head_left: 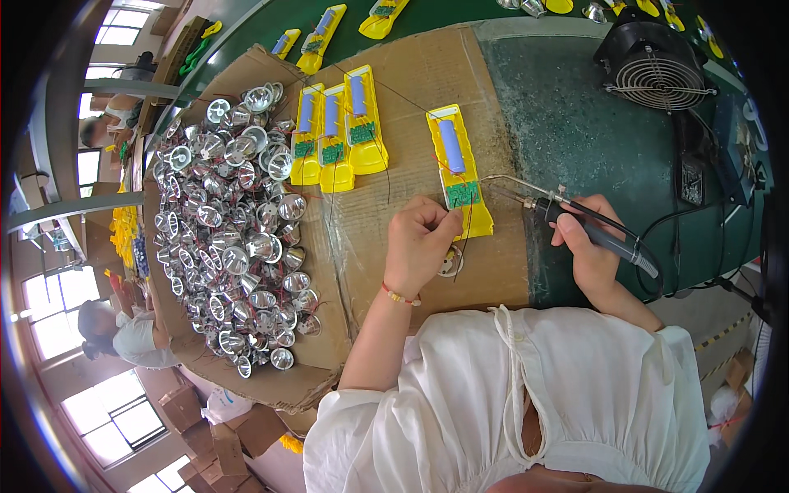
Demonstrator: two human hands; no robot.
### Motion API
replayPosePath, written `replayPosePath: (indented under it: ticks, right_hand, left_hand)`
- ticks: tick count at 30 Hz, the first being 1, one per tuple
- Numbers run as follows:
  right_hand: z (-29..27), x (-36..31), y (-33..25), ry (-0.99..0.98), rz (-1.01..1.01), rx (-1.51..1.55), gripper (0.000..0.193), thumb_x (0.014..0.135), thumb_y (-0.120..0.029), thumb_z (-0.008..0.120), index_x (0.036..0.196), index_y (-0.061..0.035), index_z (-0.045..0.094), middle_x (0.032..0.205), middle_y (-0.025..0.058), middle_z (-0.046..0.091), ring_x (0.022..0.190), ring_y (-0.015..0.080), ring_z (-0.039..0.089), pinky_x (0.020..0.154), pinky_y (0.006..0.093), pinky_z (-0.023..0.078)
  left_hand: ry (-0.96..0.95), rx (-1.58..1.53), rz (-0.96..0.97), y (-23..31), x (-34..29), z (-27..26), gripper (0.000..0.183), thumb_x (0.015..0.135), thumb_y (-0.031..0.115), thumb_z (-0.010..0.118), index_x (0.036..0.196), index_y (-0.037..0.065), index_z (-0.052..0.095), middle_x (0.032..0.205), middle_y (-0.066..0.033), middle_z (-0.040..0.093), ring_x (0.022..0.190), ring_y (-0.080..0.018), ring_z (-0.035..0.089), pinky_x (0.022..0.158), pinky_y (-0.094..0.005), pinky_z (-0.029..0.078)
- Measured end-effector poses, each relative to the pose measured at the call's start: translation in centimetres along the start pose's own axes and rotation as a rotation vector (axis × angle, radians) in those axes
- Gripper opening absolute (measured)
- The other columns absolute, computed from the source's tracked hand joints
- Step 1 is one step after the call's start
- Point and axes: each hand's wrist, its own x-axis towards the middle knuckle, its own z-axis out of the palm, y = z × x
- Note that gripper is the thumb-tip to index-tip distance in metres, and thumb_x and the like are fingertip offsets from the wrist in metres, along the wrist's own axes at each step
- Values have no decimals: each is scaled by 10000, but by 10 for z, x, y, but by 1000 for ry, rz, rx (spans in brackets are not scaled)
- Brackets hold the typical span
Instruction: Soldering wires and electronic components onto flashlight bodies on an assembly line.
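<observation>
My right hand (pixel 590 242) is closed round a black soldering iron (pixel 592 228), with a thin curved metal tube fixed along it. The iron's tip points left at a green circuit board (pixel 463 194). That board sits in a yellow plastic housing (pixel 481 220), below a lavender battery cell (pixel 452 148), with thin wires around it. Pinched beside the board's lower left edge, my left hand (pixel 423 238) hides whatever its fingertips hold. Partly under this hand lies a round reflector cup (pixel 450 261) on the cardboard (pixel 501 263).
A large heap of shiny reflector cups (pixel 238 222) fills the left side. Beyond it, several yellow housings (pixel 333 168) with cells and boards stand together. A black fan (pixel 657 70) sits at the back right of the green bench (pixel 567 123); cables (pixel 699 209) run below it. Another person (pixel 136 337) is at far left.
</observation>
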Motion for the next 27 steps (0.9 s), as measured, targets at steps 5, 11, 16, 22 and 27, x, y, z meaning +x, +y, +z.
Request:
replayPosePath:
  ticks: [5, 11, 16, 22, 27]
  right_hand:
    - [-15, 3, -3, 43, -10, -22, 124, 811, -51, 624, 860, -1, 523, 713, 64, 581, 584, 94, 553, 529, 217, 444]
    - [-33, 7, 0, 139, 53, -86, 125, 807, -57, 625, 849, -2, 520, 683, 58, 578, 589, 92, 555, 538, 226, 453]
    - [-33, 12, 3, 187, 101, -72, 104, 801, -37, 617, 835, -3, 524, 676, 60, 583, 589, 93, 558, 549, 227, 455]
    - [-31, 12, 7, 142, 47, -48, 99, 783, -20, 623, 811, -7, 530, 679, 66, 584, 585, 95, 556, 546, 229, 452]
    - [-39, 13, 17, 184, 75, -143, 124, 793, -52, 621, 854, 5, 530, 711, 56, 547, 562, 104, 543, 523, 230, 439]
  left_hand:
    - [46, -215, -321, 16, -7, -3, 186, 804, 143, 648, 740, -32, 647, 704, -39, 614, 569, -84, 551, 499, -220, 431]
    - [-152, 192, -141, 23, 35, 1, 153, 757, 126, 599, 696, -1, 661, 527, -77, 595, 486, -88, 561, 485, -248, 446]
    - [33, 222, 48, 65, 209, 12, 228, 753, 232, 641, 768, 6, 670, 598, -87, 626, 541, -183, 611, 552, -283, 487]
    - [155, 934, 310, 59, 308, -40, 641, 659, 280, 713, 1250, 189, 483, 1211, -158, 470, 1078, -321, 508, 908, -366, 426]
    - [-1, 949, 261, 72, 241, -27, 528, 674, 309, 673, 1152, 111, 572, 1118, -173, 511, 957, -307, 581, 840, -366, 471]
